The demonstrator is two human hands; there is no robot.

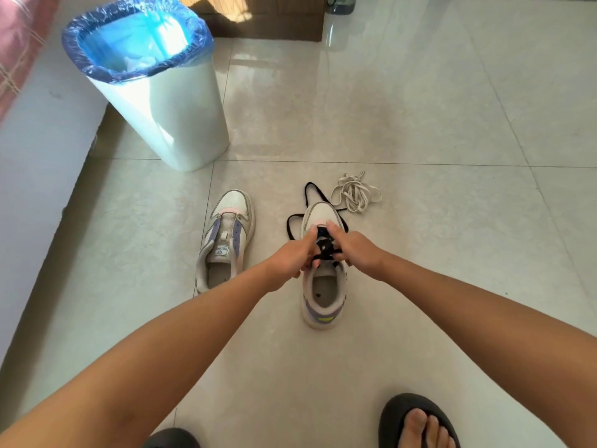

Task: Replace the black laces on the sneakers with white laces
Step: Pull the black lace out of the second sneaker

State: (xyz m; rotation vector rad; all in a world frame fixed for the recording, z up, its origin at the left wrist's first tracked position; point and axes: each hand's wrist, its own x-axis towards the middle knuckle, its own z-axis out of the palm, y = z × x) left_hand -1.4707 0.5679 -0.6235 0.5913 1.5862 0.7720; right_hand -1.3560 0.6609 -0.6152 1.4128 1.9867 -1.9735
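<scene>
Two hands: left hand [295, 255] and right hand [353, 250] both pinch black lace [326, 247].
Axis: laced sneaker [323, 279] runs toe-up at frame centre.
White laces [355, 193]: upper right of toe, nearer right hand.

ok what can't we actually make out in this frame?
Head view only:
- Black lace in the eyelets of the right sneaker: left hand and right hand cover it, so grip and remaining rows are unclear.
- Tongue label on the left sneaker: too small.
- White laces: tangled, count unclear.
- Bin contents: liner glare.
</scene>
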